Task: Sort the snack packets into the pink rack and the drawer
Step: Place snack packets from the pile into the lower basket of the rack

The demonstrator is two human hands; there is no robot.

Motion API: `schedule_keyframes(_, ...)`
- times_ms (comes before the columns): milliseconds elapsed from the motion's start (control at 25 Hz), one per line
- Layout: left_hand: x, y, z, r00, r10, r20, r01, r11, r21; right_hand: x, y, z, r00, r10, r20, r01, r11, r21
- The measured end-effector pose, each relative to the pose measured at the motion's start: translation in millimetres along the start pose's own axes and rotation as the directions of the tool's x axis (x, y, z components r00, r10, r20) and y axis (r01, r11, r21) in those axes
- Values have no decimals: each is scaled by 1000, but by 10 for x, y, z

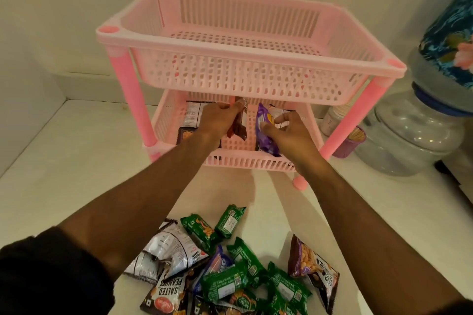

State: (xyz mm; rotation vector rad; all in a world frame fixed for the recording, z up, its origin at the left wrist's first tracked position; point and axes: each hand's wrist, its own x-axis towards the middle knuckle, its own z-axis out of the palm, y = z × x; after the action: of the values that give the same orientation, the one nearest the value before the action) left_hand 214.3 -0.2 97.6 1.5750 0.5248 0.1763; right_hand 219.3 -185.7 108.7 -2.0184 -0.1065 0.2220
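1. While both arms reach up the middle of the frame, left hand (pixel 217 116) curled round a dark brown snack packet (pixel 238 125), held on edge over the lower tier of the pink rack (pixel 250 33).
2. Right hand (pixel 286 133) pinching a purple biscuit packet (pixel 265 133) between thumb and fingers, also standing on edge inside that lower tier, a bit right of centre.
3. Already lying flat in the lower tier: a white-backed packet (pixel 194 115) at the left behind the left hand, with a darker one just below it; another packet partly hidden behind the right hand, can't tell which kind.
4. Top tier of the rack, centre of the frame: just bare slotted plastic showing.
5. Bottom centre, on the white counter (pixel 76 156): loose heap of packets well apart from the rack. Lots of green snack packets (pixel 230 281), a salted peanuts packet (pixel 169 291) at the lower left of the heap, a couple of white-backed ones above it, a brown peanut packet (pixel 312 263) at the right edge, a purple one poking out in the middle.
6. Right edge of the frame: clear water jar (pixel 409 130) with a floral cloth cover on top, plus a small purple cup of toothpicks (pixel 354 142) beside the rack's right leg.
7. No drawer anywhere in view.
8. Dark sleeves at the bottom corners.
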Motion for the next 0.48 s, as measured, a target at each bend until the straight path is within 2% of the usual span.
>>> schedule_keyframes(120, 252, 58, -4, 996, -87, -28, 86, 996, -25, 348, -46, 204, 999, -18, -48, 19, 1000, 14)
schedule_keyframes(280, 427, 101, -23, 993, -107, 53, 112, 991, -80, 756, -63, 407, 993, 15, -114, -12, 1000, 23)
schedule_keyframes(480, 694, 8, 28, 981, -177, 76, 173, 984, 51, 1105, -24, 570, 996, 81, -45, -84, 995, -57)
